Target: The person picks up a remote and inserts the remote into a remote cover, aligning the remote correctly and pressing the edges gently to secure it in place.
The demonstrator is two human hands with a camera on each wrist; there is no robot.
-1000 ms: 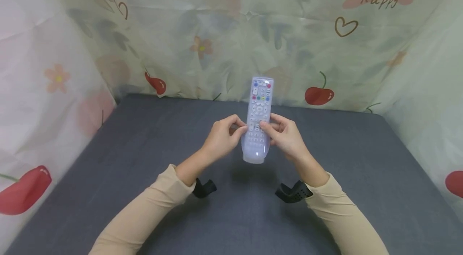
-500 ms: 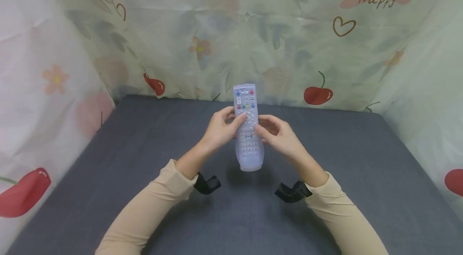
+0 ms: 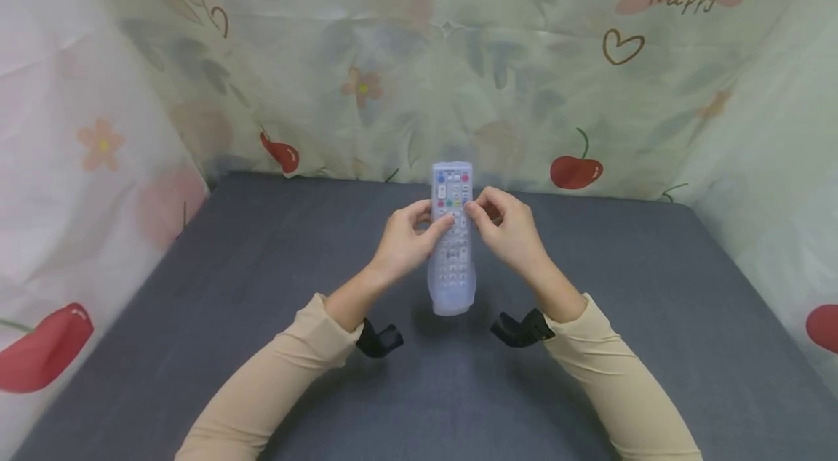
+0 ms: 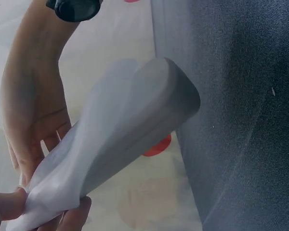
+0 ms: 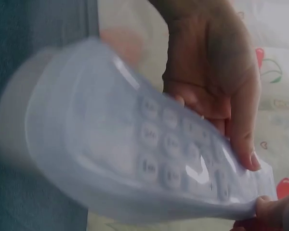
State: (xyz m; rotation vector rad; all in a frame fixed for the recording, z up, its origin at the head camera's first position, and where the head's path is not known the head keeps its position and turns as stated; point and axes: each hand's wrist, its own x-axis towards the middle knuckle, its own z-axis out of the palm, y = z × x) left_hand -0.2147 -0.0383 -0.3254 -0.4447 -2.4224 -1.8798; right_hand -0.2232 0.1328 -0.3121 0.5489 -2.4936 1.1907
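**Remote (image 3: 453, 261) held up, twelve to six**

Leftmost, we see the left hand (image 3: 402, 241), partly closed: its thumb lies over the front of the remote and its fingers go behind, gripping it. From this hand the remote lies at three o'clock, touching. Next comes the remote itself, raised above the tabletop (image 3: 314, 228), buttons towards us, its long axis running from twelve to six. A clear cover (image 5: 106, 130) wraps it; in the wrist views, what looks like the remote's grey lower end shows beyond the loose mouth of the cover. Last, the right hand (image 3: 512, 230), thumb and fingers nearly together, pinches the edge at one o'clock; whether it has the cover alone or the remote too, we cannot tell. From it the remote lies at nine o'clock. Neither hand is nearer, since both touch.
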